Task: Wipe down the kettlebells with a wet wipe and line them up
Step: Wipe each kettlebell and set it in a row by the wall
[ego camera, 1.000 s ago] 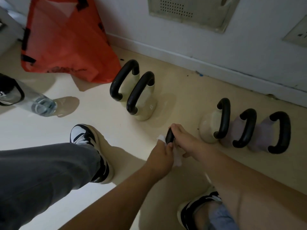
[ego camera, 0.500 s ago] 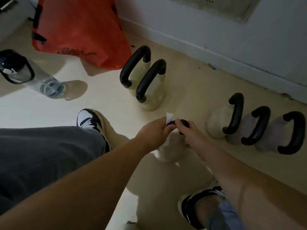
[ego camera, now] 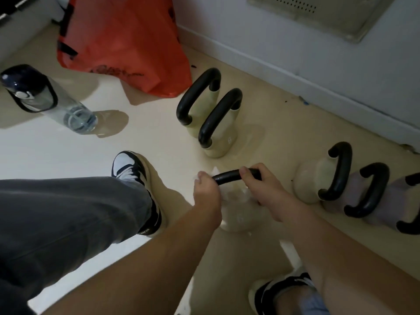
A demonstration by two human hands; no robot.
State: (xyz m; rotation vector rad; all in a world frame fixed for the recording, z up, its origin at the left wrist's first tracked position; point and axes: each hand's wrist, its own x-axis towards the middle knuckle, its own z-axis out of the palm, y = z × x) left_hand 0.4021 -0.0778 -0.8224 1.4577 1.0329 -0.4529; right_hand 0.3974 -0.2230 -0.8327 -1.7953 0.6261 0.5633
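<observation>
Beneath both hands, kettlebell handle (ego camera: 229,176): L hand (ego camera: 205,194) around it w/ wet wipe (ego camera: 214,171), R hand (ego camera: 263,189) bare grip.

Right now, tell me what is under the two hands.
A cream kettlebell: its black curved handle shows between the left hand, holding a white wet wipe, and the right hand, gripping it. The handle's ends and part of the wipe are covered.

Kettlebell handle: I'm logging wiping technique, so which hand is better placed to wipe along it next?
Left. The left hand holds the wet wipe against the handle at its left end. The right hand grips the handle bare, probably steadying the kettlebell.
</observation>
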